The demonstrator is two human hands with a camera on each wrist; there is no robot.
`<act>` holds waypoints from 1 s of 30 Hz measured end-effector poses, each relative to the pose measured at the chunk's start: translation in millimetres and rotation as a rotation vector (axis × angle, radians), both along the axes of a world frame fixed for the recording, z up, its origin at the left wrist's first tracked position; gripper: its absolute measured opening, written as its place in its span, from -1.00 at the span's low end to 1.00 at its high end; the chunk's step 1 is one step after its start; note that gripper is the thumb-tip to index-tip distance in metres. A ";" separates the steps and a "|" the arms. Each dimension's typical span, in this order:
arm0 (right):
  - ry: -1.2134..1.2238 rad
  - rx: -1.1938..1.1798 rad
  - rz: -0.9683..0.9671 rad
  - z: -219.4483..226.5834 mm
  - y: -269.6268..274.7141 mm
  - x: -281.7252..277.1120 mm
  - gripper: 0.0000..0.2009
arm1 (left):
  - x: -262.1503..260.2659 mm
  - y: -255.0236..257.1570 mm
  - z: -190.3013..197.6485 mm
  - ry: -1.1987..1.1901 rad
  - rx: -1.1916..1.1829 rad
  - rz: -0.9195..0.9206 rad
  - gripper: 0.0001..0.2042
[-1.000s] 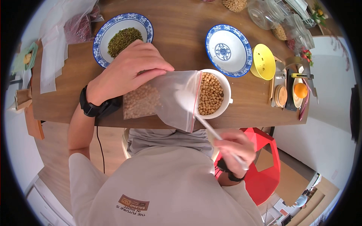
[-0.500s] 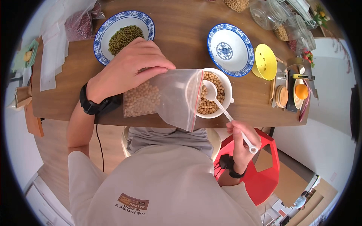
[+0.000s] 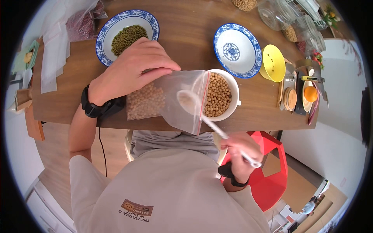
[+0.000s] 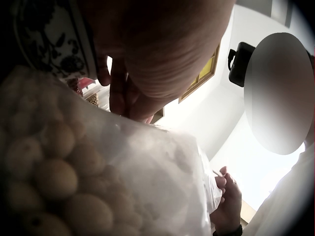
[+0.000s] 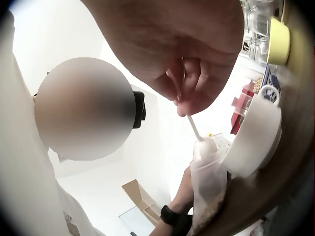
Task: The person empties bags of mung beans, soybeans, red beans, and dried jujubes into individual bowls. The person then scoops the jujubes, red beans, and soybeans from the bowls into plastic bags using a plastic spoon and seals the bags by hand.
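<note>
My left hand (image 3: 138, 73) pinches the upper edge of a clear zip bag (image 3: 176, 112) with a red seal line. Round tan beans (image 3: 145, 103) fill the bag's closed end, seen large in the left wrist view. At the bag's mouth stands a white cup (image 3: 234, 105) with more of these beans. My right hand (image 3: 244, 151), a little blurred, grips the handle of a long white spoon (image 3: 215, 128). The spoon's bowl shows through the plastic inside the bag's mouth; the right wrist view also has the spoon (image 5: 194, 129) entering the bag (image 5: 209, 179).
Beyond my left hand a blue-rimmed bowl (image 3: 103, 39) holds green beans. Another blue-rimmed bowl (image 3: 248, 58) and a yellow bowl (image 3: 268, 72) lie behind the cup. Glass jars (image 3: 272, 15) stand at the back right, plastic bags (image 3: 54, 58) at the left. A red chair (image 3: 268, 186) is below my right arm.
Half a second ago the spoon's bowl was over the beans in the cup; it has moved left into the bag, where it also was a second ago. My left hand stays at the bag.
</note>
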State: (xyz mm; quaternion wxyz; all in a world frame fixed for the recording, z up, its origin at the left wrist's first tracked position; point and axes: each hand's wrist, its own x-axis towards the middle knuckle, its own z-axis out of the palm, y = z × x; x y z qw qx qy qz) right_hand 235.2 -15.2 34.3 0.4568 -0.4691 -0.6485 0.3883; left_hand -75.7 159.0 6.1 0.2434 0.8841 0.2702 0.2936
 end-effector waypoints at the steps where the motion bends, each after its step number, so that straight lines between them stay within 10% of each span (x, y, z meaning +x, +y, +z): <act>1: -0.062 0.008 0.076 1.2 2.4 -3.8 -0.86 | 0.0 -0.1 -0.1 -0.007 0.001 0.003 -0.88; 19: -0.331 0.018 -0.255 -11.6 -2.7 22.8 -0.92 | 0.0 0.2 -1.2 -0.008 0.008 -0.001 -0.87; 30: 0.172 -0.059 -0.368 -18.2 -15.3 21.8 -0.77 | -0.8 0.5 -1.7 -0.020 0.010 -0.005 -0.88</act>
